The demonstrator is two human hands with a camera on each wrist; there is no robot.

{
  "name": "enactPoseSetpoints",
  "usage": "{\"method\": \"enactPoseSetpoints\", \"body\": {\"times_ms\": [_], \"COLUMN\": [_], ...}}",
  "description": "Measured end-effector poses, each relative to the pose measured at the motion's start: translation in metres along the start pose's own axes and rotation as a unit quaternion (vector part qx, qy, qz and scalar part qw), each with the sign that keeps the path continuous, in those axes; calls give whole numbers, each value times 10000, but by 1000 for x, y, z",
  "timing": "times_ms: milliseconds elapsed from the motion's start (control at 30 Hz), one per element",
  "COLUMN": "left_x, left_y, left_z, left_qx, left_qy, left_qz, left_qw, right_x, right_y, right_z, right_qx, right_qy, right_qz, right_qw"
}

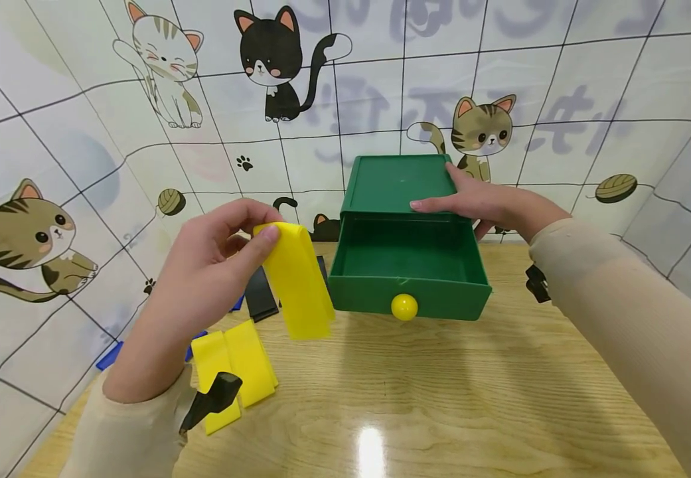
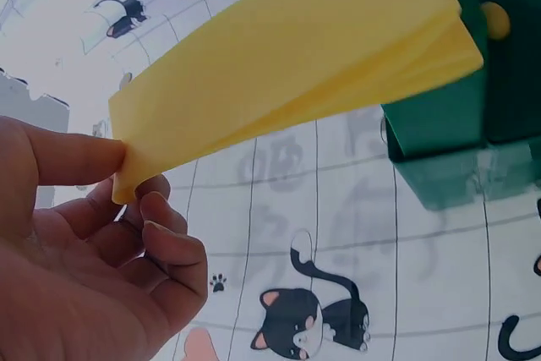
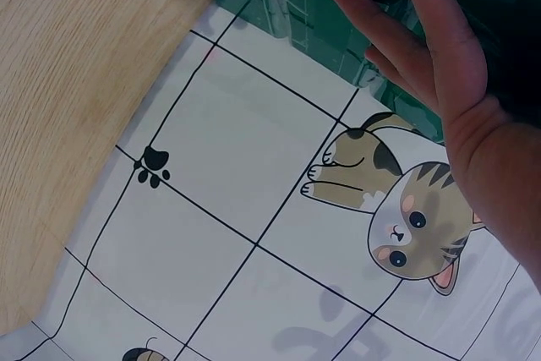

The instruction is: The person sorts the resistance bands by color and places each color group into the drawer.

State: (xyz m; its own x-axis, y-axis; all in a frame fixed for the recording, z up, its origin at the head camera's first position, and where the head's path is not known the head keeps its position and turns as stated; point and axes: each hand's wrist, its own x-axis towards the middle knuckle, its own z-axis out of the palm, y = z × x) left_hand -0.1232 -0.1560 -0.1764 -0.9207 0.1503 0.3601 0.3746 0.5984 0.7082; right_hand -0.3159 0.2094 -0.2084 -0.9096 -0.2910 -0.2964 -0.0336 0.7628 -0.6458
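Currently, a person's left hand [image 1: 210, 259] pinches a folded yellow strip [image 1: 300, 282] at its upper end, the thumb on one face and the fingers curled behind. The strip hangs down in the air, its lower end close to the left front corner of a green drawer [image 1: 449, 297]; whether the two touch is hard to tell. The drawer is pulled out toward the person and has a round yellow knob [image 1: 405, 307] in the middle of its front. It belongs to a green box [image 1: 395, 182], which stands on a light wooden table [image 1: 441, 398].

The person's right hand [image 1: 491, 202] rests on the right side of the box. Its thumb lies across the top near the front edge, while the fingers are apart and fairly straight; the right wrist view shows some of them along the side wall.

On the table at left, below the raised hand, two more folded yellow pieces [image 1: 251, 365] lie side by side. A black piece [image 1: 261, 297] lies just behind them, and bits of blue [image 1: 109, 356] show around the left forearm. Behind everything hangs a white wall covering [image 1: 375, 99] with black grid lines and cartoon cats.
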Motion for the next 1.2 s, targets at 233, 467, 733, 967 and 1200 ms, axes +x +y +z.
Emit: {"method": "enactPoseSetpoints", "body": {"times_ms": [233, 467, 733, 967, 1200], "left_x": [35, 79, 100, 108, 111], "left_y": [17, 1, -22, -37, -48], "left_z": [21, 54, 77, 90, 98], "left_qx": [-135, -304, 64, 452, 371], "left_qy": [-422, -785, -875, -949, -903], "left_qz": [153, -125, -425, -72, -86], "left_qw": [9989, 9964, 9952, 9944, 9952], "right_x": [1, 0, 3, 2, 1], "right_y": [0, 0, -1, -2, -2], "right_z": [0, 0, 4, 4, 4], "right_qx": [24, 26, 42, 81, 82], "right_qy": [22, 62, 88, 114, 109], "right_qz": [86, 74, 105, 117, 132], "right_qw": [10000, 10000, 9999, 9998, 9998]}}
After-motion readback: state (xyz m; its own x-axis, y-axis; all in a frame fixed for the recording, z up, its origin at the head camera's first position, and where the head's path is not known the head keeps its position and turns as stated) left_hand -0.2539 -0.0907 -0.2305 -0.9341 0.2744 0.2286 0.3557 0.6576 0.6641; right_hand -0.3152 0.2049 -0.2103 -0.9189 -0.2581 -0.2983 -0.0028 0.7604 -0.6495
